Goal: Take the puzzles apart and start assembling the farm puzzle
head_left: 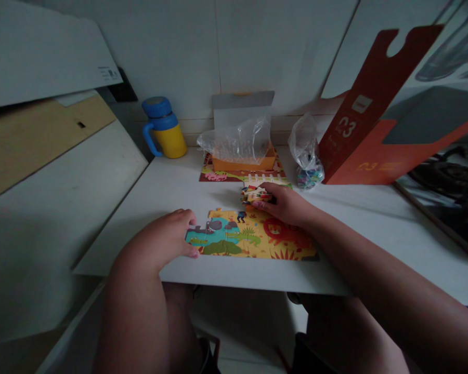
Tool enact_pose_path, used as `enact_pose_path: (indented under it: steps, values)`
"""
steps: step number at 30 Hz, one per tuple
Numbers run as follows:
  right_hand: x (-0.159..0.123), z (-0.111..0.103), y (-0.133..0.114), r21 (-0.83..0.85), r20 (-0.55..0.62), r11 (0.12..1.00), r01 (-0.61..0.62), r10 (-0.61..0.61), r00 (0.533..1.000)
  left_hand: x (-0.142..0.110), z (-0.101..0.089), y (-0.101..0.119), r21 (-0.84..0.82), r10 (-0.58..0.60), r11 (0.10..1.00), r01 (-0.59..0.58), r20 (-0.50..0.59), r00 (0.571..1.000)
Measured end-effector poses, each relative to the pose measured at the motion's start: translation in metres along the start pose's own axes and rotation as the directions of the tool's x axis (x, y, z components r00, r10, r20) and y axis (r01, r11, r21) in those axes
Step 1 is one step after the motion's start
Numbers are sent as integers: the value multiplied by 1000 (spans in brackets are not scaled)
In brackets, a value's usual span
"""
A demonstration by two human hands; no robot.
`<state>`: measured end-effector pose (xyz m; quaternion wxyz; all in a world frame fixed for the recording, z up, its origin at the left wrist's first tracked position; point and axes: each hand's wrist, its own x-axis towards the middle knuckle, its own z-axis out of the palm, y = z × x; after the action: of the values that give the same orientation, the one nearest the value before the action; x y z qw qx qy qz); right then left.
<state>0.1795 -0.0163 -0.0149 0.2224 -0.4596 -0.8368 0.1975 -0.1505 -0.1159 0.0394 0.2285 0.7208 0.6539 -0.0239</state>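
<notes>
A partly joined jigsaw puzzle (253, 236) lies flat on the white tabletop, showing a hippo, crocodiles and a lion. At its left edge is my left hand (175, 234), thumb and fingers apart, fingertips by the edge pieces. My right hand (283, 202) reaches over the puzzle's upper edge, its fingers curled round a small heap of loose puzzle pieces (255, 193). My fingers cover part of that heap. Behind it lies a picture sheet (218, 177) with a white fence on it, partly under an orange box.
The open orange box (237, 165) holds a clear plastic bag (242, 143). A blue and yellow mug (169, 135) stands at the back left. To the right are a bag of colourful pieces (310, 174), a large orange-red carton (359, 156) and a dark stove (448, 192).
</notes>
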Motion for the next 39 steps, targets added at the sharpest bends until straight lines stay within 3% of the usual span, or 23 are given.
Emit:
enact_pose_path:
  steps: [7,15,23,33,39]
  values:
    - [-1,-2,-1,10,9,1000,29,-29,1000,-4,-1,10,148,-40,988,42,-14,999]
    - [-1,-1,-1,15,-7,1000,19,-19,1000,0,-4,3,70,-57,996,59,-24,998]
    - [-1,-4,-4,27,17,999,33,-34,999,-10,-18,7,-79,163,984,-158,69,984]
    - [-1,-4,-4,34,8,999,39,-39,999,12,-6,26,-203,244,953,-225,75,967]
    - [-1,-4,-4,51,9,998,41,-42,999,19,-7,26,-189,235,954,-234,-16,972]
